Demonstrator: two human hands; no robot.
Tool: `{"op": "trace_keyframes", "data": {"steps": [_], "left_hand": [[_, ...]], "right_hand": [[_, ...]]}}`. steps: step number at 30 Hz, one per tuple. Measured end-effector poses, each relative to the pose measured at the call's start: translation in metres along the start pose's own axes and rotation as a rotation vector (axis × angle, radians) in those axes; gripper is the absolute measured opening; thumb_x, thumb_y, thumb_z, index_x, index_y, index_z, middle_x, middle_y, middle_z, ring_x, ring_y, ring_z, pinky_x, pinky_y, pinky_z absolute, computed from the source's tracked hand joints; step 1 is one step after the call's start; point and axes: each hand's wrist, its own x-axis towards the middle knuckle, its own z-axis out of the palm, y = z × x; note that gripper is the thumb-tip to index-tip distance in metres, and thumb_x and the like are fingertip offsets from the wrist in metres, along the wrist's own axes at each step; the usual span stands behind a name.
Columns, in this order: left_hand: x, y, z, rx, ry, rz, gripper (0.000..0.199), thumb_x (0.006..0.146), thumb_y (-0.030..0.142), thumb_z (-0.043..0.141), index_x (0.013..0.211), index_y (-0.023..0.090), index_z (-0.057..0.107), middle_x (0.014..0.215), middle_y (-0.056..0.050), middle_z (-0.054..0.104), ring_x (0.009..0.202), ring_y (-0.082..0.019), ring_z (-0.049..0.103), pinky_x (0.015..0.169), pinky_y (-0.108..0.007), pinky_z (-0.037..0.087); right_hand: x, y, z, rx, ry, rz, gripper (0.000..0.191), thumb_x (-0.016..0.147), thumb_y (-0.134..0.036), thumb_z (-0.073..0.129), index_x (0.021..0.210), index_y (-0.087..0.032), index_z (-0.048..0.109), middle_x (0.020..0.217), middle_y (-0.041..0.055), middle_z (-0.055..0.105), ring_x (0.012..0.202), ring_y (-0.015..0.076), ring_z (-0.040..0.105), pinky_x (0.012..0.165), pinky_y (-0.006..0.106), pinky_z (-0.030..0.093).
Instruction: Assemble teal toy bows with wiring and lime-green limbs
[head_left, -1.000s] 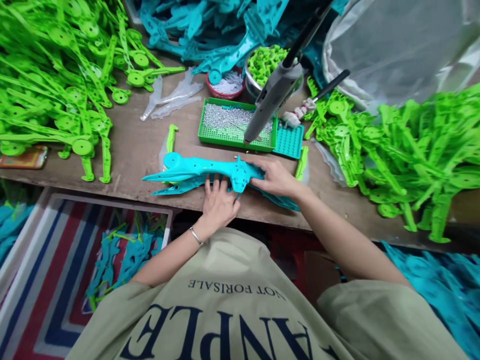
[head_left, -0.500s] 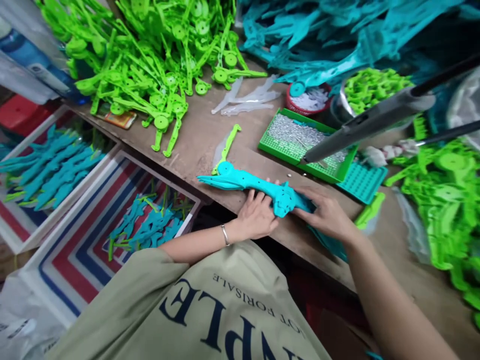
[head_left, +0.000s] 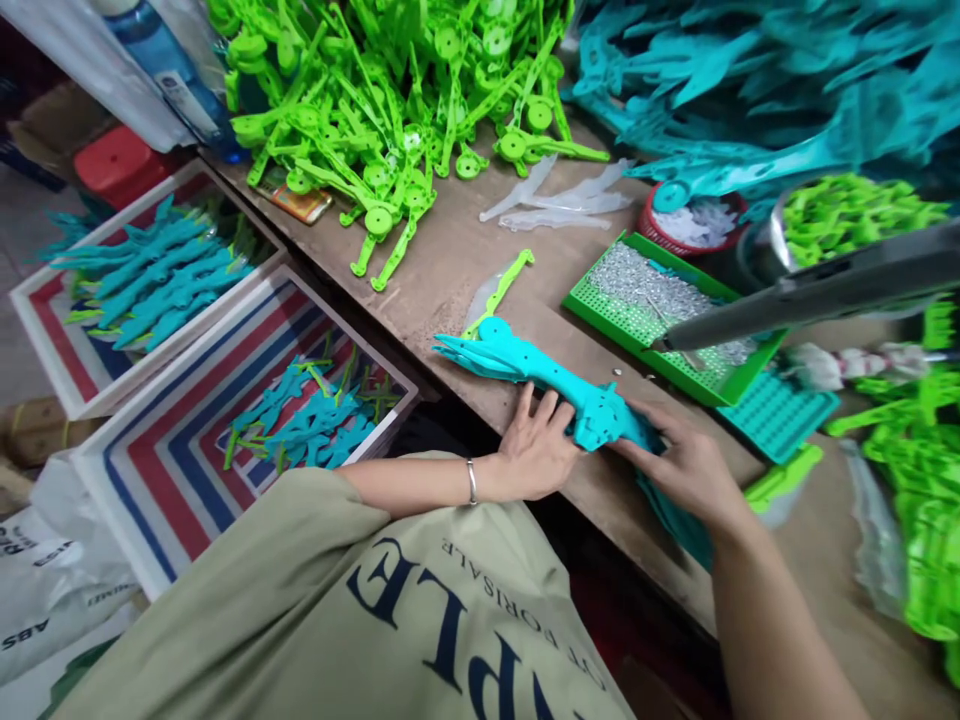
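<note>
A long teal moulded plastic part [head_left: 536, 370] with a disc near its left end lies across the table edge. My left hand [head_left: 540, 440] has its fingers closed around the near side of its middle. At its lumpy right end, my right hand [head_left: 690, 465] pinches it between thumb and fingers. Beyond its left end lies a bright green plastic strip [head_left: 502, 290] beside a clear piece. Another teal piece [head_left: 675, 515] lies partly under my right hand. The underside of the held part is hidden.
A grey screwdriver-like tool [head_left: 825, 285] hangs over a green tray [head_left: 679, 375] of small metal screws. Heaps of green parts [head_left: 390, 110] and teal parts [head_left: 750, 80] fill the back. A striped-lined crate [head_left: 161, 470] stands left, near a red bowl-free floor area with a red stool [head_left: 120, 165].
The whole view has shifted, so the table and crates sit differently in the picture. Both hands keep their hold on the teal part, with little visible movement relative to the table.
</note>
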Motion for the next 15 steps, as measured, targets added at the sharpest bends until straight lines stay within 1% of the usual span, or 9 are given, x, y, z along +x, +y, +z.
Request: {"op": "trace_keyframes", "data": {"steps": [2,5,8,10,11,12,13,14,15], "left_hand": [[-0.003,-0.004,0.002,-0.001,0.022,0.026,0.035,0.104,0.036,0.05,0.128,0.026,0.073,0.134,-0.014,0.066,0.14,-0.036,0.051,0.123,-0.065,0.03],[-0.014,-0.015,0.003,-0.016,0.04,0.137,0.037,0.106,0.038,0.047,0.132,0.025,0.071,0.144,-0.014,0.062,0.145,-0.032,0.049,0.124,-0.057,0.035],[-0.034,-0.034,-0.002,-0.061,0.086,0.284,0.039,0.105,0.025,0.043,0.136,0.021,0.068,0.149,-0.013,0.06,0.147,-0.025,0.049,0.122,-0.045,0.04],[-0.046,-0.05,-0.011,-0.099,0.163,0.323,0.041,0.102,0.016,0.039,0.131,0.02,0.069,0.14,-0.011,0.067,0.14,-0.021,0.054,0.118,-0.039,0.044],[-0.05,-0.059,-0.018,-0.108,0.214,0.289,0.041,0.102,0.015,0.038,0.128,0.021,0.07,0.133,-0.009,0.071,0.135,-0.019,0.058,0.115,-0.037,0.046],[-0.053,-0.069,-0.027,-0.109,0.266,0.22,0.039,0.101,0.016,0.039,0.126,0.021,0.07,0.126,-0.01,0.073,0.129,-0.02,0.061,0.112,-0.037,0.047],[-0.054,-0.08,-0.038,-0.094,0.321,0.098,0.037,0.102,0.018,0.04,0.125,0.021,0.069,0.122,-0.011,0.073,0.125,-0.021,0.063,0.11,-0.039,0.048],[-0.052,-0.092,-0.049,-0.066,0.375,-0.07,0.034,0.103,0.021,0.041,0.126,0.019,0.067,0.122,-0.013,0.072,0.123,-0.024,0.063,0.11,-0.043,0.047],[-0.049,-0.103,-0.061,-0.038,0.408,-0.22,0.033,0.104,0.024,0.042,0.128,0.017,0.063,0.125,-0.016,0.069,0.124,-0.026,0.061,0.11,-0.046,0.046]], "right_hand": [[0.0,0.0,0.0,-0.011,-0.004,0.001,0.053,0.089,-0.057,0.064,0.128,-0.021,0.071,0.125,0.0149,0.075,0.115,0.0401,0.072,0.1,0.056,0.058],[0.001,0.0,0.0,-0.02,-0.015,-0.012,0.053,0.089,-0.057,0.064,0.129,-0.023,0.07,0.125,0.0142,0.075,0.115,0.0398,0.072,0.099,0.056,0.058],[0.001,-0.001,0.001,-0.048,-0.019,-0.054,0.052,0.092,-0.055,0.06,0.133,-0.024,0.069,0.125,0.0138,0.074,0.115,0.0387,0.071,0.101,0.056,0.057],[0.001,-0.001,0.002,-0.099,-0.01,-0.097,0.053,0.093,-0.053,0.057,0.136,-0.023,0.066,0.126,0.0151,0.073,0.116,0.0383,0.07,0.102,0.055,0.056],[0.001,-0.001,0.004,-0.135,-0.006,-0.119,0.055,0.093,-0.051,0.056,0.139,-0.021,0.064,0.126,0.0161,0.072,0.116,0.0384,0.069,0.102,0.055,0.055],[0.0,-0.001,0.005,-0.177,-0.004,-0.14,0.058,0.093,-0.05,0.056,0.142,-0.02,0.062,0.125,0.0171,0.071,0.116,0.0388,0.068,0.102,0.055,0.055],[0.0,-0.002,0.006,-0.225,-0.002,-0.156,0.06,0.093,-0.048,0.056,0.146,-0.018,0.059,0.125,0.0177,0.07,0.116,0.0391,0.067,0.102,0.055,0.055],[-0.001,-0.003,0.008,-0.278,-0.004,-0.165,0.063,0.093,-0.046,0.055,0.149,-0.018,0.055,0.125,0.0181,0.069,0.115,0.0391,0.067,0.102,0.055,0.055],[-0.002,-0.006,0.01,-0.336,-0.006,-0.168,0.065,0.094,-0.044,0.054,0.152,-0.017,0.051,0.125,0.0184,0.068,0.113,0.0387,0.066,0.101,0.054,0.054]]}}
